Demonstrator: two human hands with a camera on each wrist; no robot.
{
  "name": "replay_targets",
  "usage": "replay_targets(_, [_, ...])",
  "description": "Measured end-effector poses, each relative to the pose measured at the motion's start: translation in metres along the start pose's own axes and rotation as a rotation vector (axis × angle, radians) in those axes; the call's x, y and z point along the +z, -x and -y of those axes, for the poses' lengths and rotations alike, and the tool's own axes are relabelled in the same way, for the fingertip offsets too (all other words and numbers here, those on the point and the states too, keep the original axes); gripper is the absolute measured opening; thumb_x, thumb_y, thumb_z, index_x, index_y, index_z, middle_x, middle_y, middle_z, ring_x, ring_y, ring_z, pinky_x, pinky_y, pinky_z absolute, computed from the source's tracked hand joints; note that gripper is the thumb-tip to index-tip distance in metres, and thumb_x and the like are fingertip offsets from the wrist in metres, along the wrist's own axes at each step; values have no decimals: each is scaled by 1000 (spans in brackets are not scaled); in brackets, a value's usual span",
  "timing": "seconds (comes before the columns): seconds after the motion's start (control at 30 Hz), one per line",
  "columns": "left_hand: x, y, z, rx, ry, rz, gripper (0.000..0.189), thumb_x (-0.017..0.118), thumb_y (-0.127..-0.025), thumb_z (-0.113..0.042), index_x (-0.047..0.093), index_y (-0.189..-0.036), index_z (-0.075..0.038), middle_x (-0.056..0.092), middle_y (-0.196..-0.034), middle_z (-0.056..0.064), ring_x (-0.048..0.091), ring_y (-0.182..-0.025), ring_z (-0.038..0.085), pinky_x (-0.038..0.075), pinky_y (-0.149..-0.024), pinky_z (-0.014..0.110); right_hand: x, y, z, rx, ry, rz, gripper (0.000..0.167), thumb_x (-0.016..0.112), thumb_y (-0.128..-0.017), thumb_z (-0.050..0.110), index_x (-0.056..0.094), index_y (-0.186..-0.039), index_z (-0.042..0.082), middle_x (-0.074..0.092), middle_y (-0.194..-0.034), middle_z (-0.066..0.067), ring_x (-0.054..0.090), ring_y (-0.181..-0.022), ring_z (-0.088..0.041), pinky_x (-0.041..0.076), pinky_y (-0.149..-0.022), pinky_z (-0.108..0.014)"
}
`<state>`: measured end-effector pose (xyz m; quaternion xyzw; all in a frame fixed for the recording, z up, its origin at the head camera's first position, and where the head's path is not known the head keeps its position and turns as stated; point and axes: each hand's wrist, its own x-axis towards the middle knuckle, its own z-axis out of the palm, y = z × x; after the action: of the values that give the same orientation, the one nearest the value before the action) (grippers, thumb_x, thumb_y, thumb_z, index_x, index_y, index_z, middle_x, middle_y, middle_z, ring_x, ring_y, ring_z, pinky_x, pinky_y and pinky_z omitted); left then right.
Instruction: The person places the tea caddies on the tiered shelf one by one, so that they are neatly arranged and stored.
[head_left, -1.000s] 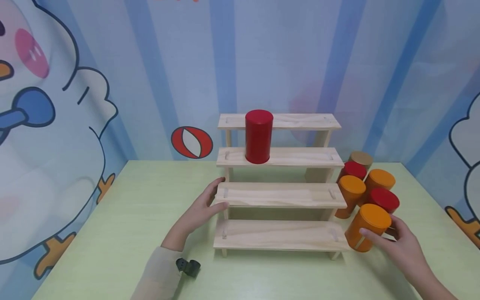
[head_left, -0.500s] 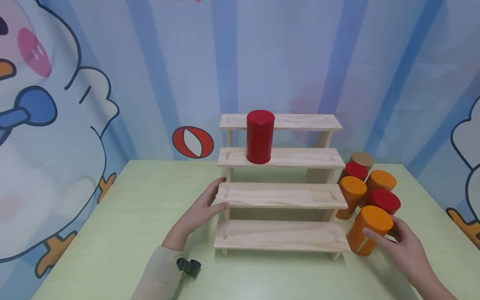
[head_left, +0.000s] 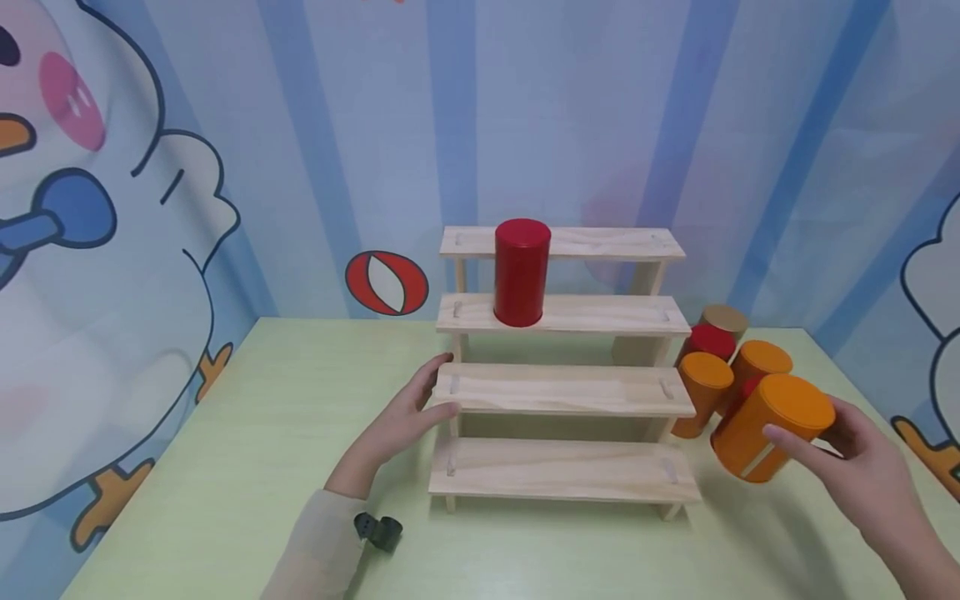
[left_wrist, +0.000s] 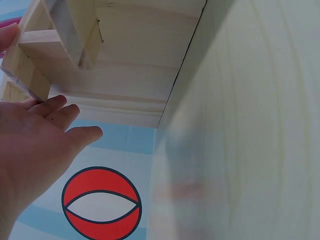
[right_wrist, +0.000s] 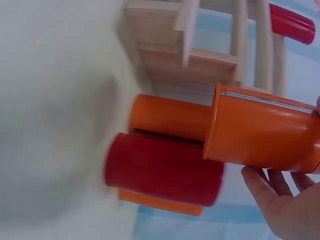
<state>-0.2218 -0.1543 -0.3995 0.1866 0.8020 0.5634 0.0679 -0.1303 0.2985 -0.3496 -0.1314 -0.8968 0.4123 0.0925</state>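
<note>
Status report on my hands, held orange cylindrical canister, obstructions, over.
Left hand touching left end of pale wooden tiered shelf. Right hand gripping orange cylindrical canister, tilted, off pale green table. Likeliest obstruction: red, orange, tan cylindrical canisters close behind.

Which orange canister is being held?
The frontmost orange canister, gripped in the right hand and tilted; the other two orange ones stand behind it, unheld.

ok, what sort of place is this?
Probably a staged indoor tabletop set: a cartoon-printed backdrop rises right behind a pale green table, and a stepped wooden shelf stands on it.
</note>
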Motion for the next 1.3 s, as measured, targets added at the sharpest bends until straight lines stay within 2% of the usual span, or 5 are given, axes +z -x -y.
replay_targets(0.13, [0, -1, 0, -1, -5, -2, 79, 64, -93, -24, 16, -154, -11, 14, -161, 7, 10, -149, 28, 15, -118, 50, -10, -4, 15, -67, 6, -33, 78, 59, -93, 41, 25, -149, -3, 37, -141, -33, 39, -119, -48, 40, -91, -68])
replay_targets(0.33, [0, -1, -1, -6, -5, -5, 79, 64, -93, -24, 15, -154, -11, 14, -161, 7, 10, -149, 28, 15, -118, 51, -23, -11, 42, -137, -21, -10, 77, 57, -95, 40, 22, -150, 0, 34, -144, -33, 35, -121, -49, 34, -94, -72])
replay_targets(0.73, [-1, -2, -1, -6, -16, -6, 79, 64, -93, -25, 16, -154, -12, 14, -161, 7, 10, -149, 28, 16, -118, 51, -22, -23, 93, -226, -30, 12, 78, 62, -91, 45, 28, -151, 9, 39, -144, -25, 38, -126, -44, 36, -95, -70])
replay_targets(1.1, [0, 0, -2, 4, -11, 0, 78, 64, -93, -24, 17, -154, -12, 15, -161, 8, 11, -148, 29, 16, -118, 52, -17, -36, 126, -275, -107, 82, 74, 64, -87, 50, 35, -148, 19, 47, -135, -5, 46, -117, -17, 38, -98, -55])
replay_targets(1.3, [1, 0, -1, -5, -14, -2, 78, 64, -93, -25, 17, -154, -13, 15, -161, 8, 12, -148, 29, 16, -118, 52, -8, -43, 144, -289, -134, 95, 77, 65, -86, 52, 35, -148, 19, 49, -135, -6, 50, -109, -9, 41, -101, -51])
